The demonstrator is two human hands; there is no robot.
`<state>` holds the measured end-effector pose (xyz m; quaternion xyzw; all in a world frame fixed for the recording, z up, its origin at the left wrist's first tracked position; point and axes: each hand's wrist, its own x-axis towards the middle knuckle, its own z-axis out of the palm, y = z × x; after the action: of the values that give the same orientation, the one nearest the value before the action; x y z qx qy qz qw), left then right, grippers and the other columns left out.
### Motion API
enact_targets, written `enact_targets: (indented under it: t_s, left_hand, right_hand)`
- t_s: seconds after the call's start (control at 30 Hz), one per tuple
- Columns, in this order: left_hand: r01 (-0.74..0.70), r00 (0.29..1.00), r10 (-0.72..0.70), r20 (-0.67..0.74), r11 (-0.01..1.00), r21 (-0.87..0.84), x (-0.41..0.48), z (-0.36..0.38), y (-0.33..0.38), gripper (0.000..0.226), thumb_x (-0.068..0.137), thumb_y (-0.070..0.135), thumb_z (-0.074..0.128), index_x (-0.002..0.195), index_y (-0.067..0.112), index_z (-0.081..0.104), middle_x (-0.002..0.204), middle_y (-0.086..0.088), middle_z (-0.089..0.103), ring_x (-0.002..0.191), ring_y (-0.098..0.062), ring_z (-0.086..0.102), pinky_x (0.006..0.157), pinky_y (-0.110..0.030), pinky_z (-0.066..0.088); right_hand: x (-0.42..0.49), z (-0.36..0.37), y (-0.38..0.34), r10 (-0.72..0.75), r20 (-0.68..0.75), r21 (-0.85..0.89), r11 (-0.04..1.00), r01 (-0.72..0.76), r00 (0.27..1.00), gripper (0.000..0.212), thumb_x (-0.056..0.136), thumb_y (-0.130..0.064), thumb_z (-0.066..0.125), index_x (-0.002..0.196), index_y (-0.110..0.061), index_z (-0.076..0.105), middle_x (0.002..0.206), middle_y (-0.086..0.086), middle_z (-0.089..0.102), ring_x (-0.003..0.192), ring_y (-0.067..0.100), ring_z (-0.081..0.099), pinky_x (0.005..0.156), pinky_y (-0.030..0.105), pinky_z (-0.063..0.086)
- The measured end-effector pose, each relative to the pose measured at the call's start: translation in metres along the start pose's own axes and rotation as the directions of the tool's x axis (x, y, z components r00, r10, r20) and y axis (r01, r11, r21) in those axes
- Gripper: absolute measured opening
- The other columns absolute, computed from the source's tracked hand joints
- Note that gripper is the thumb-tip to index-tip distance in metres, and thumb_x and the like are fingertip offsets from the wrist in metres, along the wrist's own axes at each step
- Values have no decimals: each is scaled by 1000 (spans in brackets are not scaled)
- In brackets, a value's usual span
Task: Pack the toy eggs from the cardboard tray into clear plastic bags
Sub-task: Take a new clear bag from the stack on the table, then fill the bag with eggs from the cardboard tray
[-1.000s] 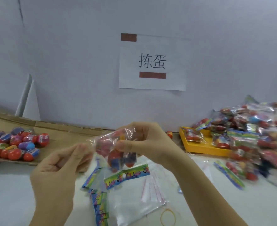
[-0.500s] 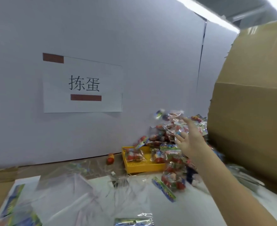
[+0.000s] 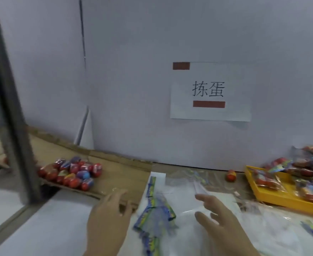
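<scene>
Both hands hang empty above the counter (image 3: 41, 224). The left hand (image 3: 109, 218) has its fingers loosely extended near the front edge of the cardboard tray (image 3: 118, 174). The right hand (image 3: 220, 222) is spread with straight fingers over the pile of clear plastic bags (image 3: 185, 193), whose colourful header cards (image 3: 154, 213) lie between the two hands. The toy eggs (image 3: 72, 172) sit clustered on the left part of the cardboard tray. One stray egg (image 3: 231, 175) lies by the wall. At right, filled bags (image 3: 309, 169) heap on a yellow tray (image 3: 281, 198). A paper sign (image 3: 210, 91) is on the wall.
</scene>
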<state>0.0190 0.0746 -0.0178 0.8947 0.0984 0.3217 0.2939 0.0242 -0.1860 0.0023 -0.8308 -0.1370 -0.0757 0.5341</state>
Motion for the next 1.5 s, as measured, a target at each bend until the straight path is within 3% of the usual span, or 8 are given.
enact_targets:
  t_s: [0.33, 0.5, 0.67, 0.87, 1.03, 1.23, 1.33, 1.5]
  left_hand:
    - [96, 995, -96, -1, 995, -15, 26, -23, -3, 27, 92, 25, 60, 119, 31, 63, 111, 13, 63, 96, -11, 58, 76, -23, 40]
    - [177, 984, -173, -45, 979, 104, 62, -50, -35, 28, 92, 18, 60, 120, 20, 64, 108, -2, 66, 89, -17, 55, 77, -31, 44]
    - [204, 975, -199, -102, 978, 41, 57, -43, -44, 30, 91, 18, 63, 121, 18, 62, 100, 0, 58, 90, -19, 54, 75, -30, 41]
    - [148, 980, -190, -58, 895, -421, 27, -21, -11, 10, 93, 22, 62, 96, 31, 66, 92, 17, 68, 90, -6, 62, 75, -16, 45]
    - [360, 932, -108, 346, 391, -847, 17, -22, 16, 29, 86, 44, 59, 81, 22, 78, 89, -2, 77, 82, -19, 70, 69, -27, 56]
    - [434, 773, 82, 630, 656, -618, 15, -28, 32, 95, 19, 78, 81, 105, 40, 69, 105, 19, 71, 94, 2, 65, 77, -24, 50]
    - [152, 756, 193, 626, 878, -454, -2, -29, 32, 67, 44, 73, 82, 106, 55, 65, 109, 33, 64, 101, 17, 54, 81, -13, 41]
    - [266, 856, 154, 494, 688, -675, -2, -27, 40, 17, 61, 33, 81, 57, 22, 69, 57, 2, 63, 55, -7, 58, 55, -12, 46]
  right_hand:
    - [0, 33, 24, -253, 156, -708, 645, 287, 955, 56, 28, -16, 98, 80, -20, 76, 88, 2, 76, 70, 16, 74, 44, 27, 53]
    - [-11, 33, 16, -213, 127, -657, 714, 243, 969, 41, 81, -32, 73, 119, -38, 60, 113, -16, 63, 108, 14, 61, 93, 31, 41]
    - [-11, 31, 15, -357, 41, -724, 633, 274, 933, 33, 56, -13, 93, 80, -30, 76, 76, -12, 68, 71, 17, 69, 87, 40, 30]
    - [-5, 24, 15, -467, -195, -577, 766, 284, 863, 23, 87, -30, 56, 96, -22, 76, 104, 1, 70, 97, 21, 62, 89, 55, 39]
    - [-5, 15, 4, -520, 69, -444, 748, 493, 851, 24, 93, -36, 54, 112, -37, 68, 136, 0, 49, 125, 15, 37, 103, 40, 31]
    - [3, 5, -23, -514, 371, -436, 639, 634, 773, 28, 95, -37, 46, 110, -45, 69, 149, -9, 34, 141, 8, 20, 110, 20, 19]
    - [10, 5, -38, -444, 436, -363, 709, 604, 783, 28, 95, -38, 47, 107, -51, 68, 150, -22, 27, 140, -6, 11, 106, 5, 14]
    - [14, 21, -59, -208, 209, 30, 978, 207, 956, 68, 83, -46, 68, 131, -70, 26, 149, -37, 13, 134, -8, 30, 92, 6, 40]
